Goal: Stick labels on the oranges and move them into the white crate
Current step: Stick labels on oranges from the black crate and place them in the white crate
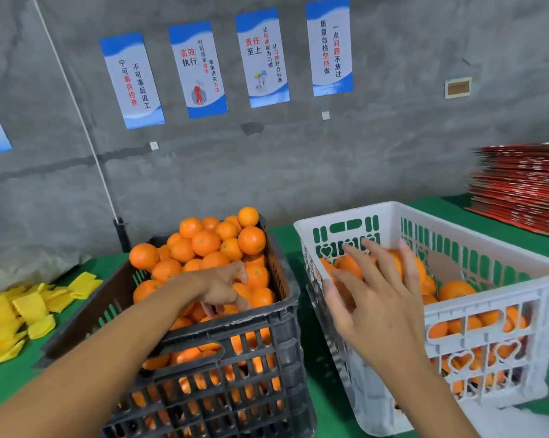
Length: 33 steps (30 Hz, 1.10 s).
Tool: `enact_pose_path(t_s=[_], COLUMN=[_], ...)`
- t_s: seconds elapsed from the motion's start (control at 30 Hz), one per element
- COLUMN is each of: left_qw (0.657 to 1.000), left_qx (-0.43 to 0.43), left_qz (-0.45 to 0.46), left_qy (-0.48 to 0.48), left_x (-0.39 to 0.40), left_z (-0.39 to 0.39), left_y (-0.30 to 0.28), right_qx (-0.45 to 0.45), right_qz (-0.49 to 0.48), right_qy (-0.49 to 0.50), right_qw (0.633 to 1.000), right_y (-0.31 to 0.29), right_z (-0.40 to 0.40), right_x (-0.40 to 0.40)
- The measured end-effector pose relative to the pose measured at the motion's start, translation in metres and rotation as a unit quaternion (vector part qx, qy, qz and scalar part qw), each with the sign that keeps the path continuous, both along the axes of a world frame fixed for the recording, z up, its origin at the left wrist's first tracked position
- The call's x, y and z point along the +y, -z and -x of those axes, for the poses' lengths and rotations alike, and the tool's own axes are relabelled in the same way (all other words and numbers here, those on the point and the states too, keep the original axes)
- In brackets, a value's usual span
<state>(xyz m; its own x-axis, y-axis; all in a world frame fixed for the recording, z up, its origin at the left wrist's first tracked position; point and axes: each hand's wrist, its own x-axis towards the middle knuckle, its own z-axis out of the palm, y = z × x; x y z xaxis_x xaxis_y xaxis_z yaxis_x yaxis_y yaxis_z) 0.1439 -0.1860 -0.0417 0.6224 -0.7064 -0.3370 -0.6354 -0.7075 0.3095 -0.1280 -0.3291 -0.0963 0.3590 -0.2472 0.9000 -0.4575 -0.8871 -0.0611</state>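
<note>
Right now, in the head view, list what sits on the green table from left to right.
Yellow foam sleeves → black crate of oranges, left hand in it → right hand over the white crate → red cardboard stack.

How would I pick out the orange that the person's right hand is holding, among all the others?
Find the white crate on the right of the green table. Above its near left corner the right hand spreads its fingers round one orange. It is the only fruit held up in a hand there; the others lie loose in the crate.
</note>
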Motion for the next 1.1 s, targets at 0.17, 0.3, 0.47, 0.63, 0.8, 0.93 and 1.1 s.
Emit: enact_pose_path(t_s=[0.17, 0.3, 0.47, 0.63, 0.8, 0.93, 1.1], left_qw=[0.937, 0.85, 0.759, 0.779, 0.849, 0.833, 0.815], left_qx=[-0.269, -0.255, -0.249, -0.249, -0.037, 0.108, 0.174], left_qz=[0.222, 0.46, 0.601, 0.575, 0.518, 0.474, 0.454], left_qy=[0.006, -0.013, -0.021, 0.003, -0.1, -0.266, -0.315], left_x=[0.023, 0.051, 0.095, 0.131, 0.16, 0.171, 0.172], left_z=[0.033, 0.087, 0.156, 0.193, 0.205, 0.206, 0.2], left_y=[-0.029, -0.02, 0.014, 0.077, 0.158, 0.201, 0.22], right_qx=[0.008, 0.0, -0.05, -0.12, 0.024, 0.393, 0.503], right_qz=[-0.065, -0.047, -0.003, 0.009, -0.094, -0.153, -0.253], right_qy=[0.001, -0.068, -0.222, -0.311, -0.409, -0.372, -0.393], right_qw=[0.998, 0.997, 0.974, 0.943, 0.907, 0.827, 0.727], right_y=[-0.008, -0.007, 0.0, -0.008, 0.015, 0.088, 0.14], right_z=[0.022, 0.014, -0.009, -0.003, 0.001, 0.007, 0.016], right_x=[-0.024, -0.014, 0.021, 0.05, 0.096, 0.113, 0.114])
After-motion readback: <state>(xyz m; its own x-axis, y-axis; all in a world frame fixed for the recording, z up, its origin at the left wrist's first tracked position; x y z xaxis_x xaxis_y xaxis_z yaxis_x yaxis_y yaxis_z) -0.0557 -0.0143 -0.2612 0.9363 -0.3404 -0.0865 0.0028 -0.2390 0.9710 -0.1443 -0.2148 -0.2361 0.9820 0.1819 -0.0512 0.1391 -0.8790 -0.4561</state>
